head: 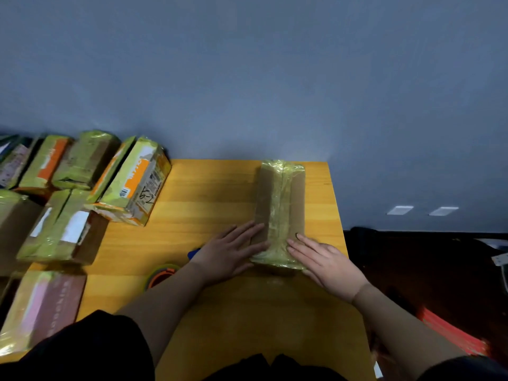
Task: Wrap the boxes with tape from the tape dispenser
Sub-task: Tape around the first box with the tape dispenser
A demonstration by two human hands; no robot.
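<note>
- Far to the left of our fingers we count about eight taped boxes (68, 204) crowded together at the table's left edge. The exact number is hard to fix, because the ones at the far left are cut off and blurred.
- Among them, one box with an orange panel and a barcode (134, 185) lies nearest our hands, well apart from the fingertips. A box with white labels (66, 229) sits just left of it and nearer to us, and a reddish box (44, 306) lies nearest our body.
- We see one tape dispenser (162, 273), orange with a greenish roll. It rests on the wooden table (209, 193) just left of our left wrist and is partly hidden by the forearm. A small blue piece (193, 253) shows beside the back of the left hand; we cannot tell what it is.
- Our left hand (228, 254) lies flat, fingers straight and spread. The fingertips press on the left part of the near end of one brown box (281, 210).
- That box stands between our two sets of fingers and stretches away from them toward the wall. One band of yellowish tape (277, 215) runs down the middle of its top.
- Our right hand (327, 262) is also flat and relaxed, its straight fingers resting on the box's near right corner, fingertips touching the tape band.
</note>
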